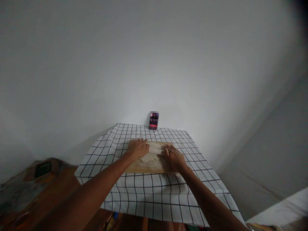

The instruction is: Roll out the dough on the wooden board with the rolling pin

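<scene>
A pale rolling pin (156,150) lies crosswise over a sheet of dough (148,158) with a ragged near edge. The dough is spread on a floury wooden board (144,169). My left hand (138,148) is closed over the pin's left part, fingers pointing away from me. Over its right part my right hand (174,156) is closed too, with the fingers curled on top. Both ends of the pin are hidden under my hands.
A white cloth with black grid lines (154,200) covers the table. At its back edge a blurred, dark upright phone-like object (153,121) leans on the white wall (154,64). An open cardboard box (43,170) sits low on the left.
</scene>
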`<state>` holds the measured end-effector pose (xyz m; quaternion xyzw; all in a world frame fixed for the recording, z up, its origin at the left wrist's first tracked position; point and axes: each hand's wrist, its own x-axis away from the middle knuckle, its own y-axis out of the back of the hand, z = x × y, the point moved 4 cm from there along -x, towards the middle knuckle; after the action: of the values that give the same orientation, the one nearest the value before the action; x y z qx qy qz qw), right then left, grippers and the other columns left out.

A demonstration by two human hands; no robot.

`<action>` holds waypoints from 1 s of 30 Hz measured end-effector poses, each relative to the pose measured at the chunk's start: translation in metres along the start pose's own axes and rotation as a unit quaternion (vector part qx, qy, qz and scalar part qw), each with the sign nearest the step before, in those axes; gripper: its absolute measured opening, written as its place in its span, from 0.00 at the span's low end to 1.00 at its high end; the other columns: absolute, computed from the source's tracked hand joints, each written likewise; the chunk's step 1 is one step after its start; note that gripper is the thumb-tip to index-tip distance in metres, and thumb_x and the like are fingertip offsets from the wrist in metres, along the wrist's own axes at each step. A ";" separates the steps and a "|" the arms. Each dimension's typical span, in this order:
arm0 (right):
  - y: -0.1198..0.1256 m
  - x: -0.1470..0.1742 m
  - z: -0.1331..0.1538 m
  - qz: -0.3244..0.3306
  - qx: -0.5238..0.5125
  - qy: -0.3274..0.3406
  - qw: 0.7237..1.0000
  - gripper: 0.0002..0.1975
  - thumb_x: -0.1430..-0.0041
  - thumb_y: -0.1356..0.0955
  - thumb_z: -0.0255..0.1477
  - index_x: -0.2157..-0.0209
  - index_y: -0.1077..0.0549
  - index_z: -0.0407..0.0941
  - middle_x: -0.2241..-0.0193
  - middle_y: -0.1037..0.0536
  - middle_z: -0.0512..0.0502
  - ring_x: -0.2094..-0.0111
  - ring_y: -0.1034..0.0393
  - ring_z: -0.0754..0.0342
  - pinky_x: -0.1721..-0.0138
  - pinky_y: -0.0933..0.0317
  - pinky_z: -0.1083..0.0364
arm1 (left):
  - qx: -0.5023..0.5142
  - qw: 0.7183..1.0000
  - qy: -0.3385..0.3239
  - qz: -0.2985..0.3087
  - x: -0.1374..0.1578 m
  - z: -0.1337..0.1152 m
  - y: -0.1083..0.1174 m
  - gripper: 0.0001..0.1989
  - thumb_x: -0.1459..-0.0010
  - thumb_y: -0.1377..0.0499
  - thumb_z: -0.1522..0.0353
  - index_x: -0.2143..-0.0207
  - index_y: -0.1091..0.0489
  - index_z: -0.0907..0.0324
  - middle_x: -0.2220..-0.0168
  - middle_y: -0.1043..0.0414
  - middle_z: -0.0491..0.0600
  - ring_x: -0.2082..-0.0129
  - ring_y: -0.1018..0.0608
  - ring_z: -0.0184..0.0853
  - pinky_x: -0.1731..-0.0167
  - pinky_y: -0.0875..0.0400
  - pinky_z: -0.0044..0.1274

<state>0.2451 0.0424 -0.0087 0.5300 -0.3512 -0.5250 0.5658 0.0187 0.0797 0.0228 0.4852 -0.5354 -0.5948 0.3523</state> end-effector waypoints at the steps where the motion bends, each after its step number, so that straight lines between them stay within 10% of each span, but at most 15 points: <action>1: 0.001 0.000 0.000 0.005 0.003 -0.003 1.000 0.27 0.16 0.47 0.32 0.33 0.22 0.47 0.25 0.28 0.41 0.21 0.42 0.44 0.23 0.43 0.41 | 0.002 1.000 0.003 0.012 -0.001 -0.001 0.001 0.27 0.22 0.52 0.60 0.30 0.25 0.55 0.31 0.21 0.59 0.30 0.22 0.53 0.29 0.32 0.50; 14: 0.006 -0.069 -0.017 0.033 -0.001 -0.087 0.996 0.28 0.16 0.45 0.37 0.25 0.28 0.50 0.23 0.31 0.42 0.22 0.39 0.46 0.24 0.41 0.41 | 0.095 0.984 0.082 0.124 -0.054 0.009 -0.004 0.39 0.23 0.62 0.43 0.24 0.32 0.50 0.23 0.31 0.57 0.25 0.27 0.53 0.30 0.32 0.49; 30: 0.011 0.021 0.017 -0.058 0.009 -0.055 0.997 0.28 0.16 0.47 0.35 0.38 0.18 0.50 0.30 0.21 0.43 0.26 0.33 0.46 0.26 0.41 0.45 | 0.047 0.998 0.031 -0.009 0.006 -0.016 0.008 0.23 0.21 0.48 0.55 0.33 0.24 0.49 0.30 0.22 0.54 0.23 0.30 0.52 0.25 0.39 0.50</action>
<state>0.2354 0.0172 0.0021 0.5246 -0.3551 -0.5820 0.5100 0.0311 0.0682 0.0297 0.5236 -0.5474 -0.5571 0.3404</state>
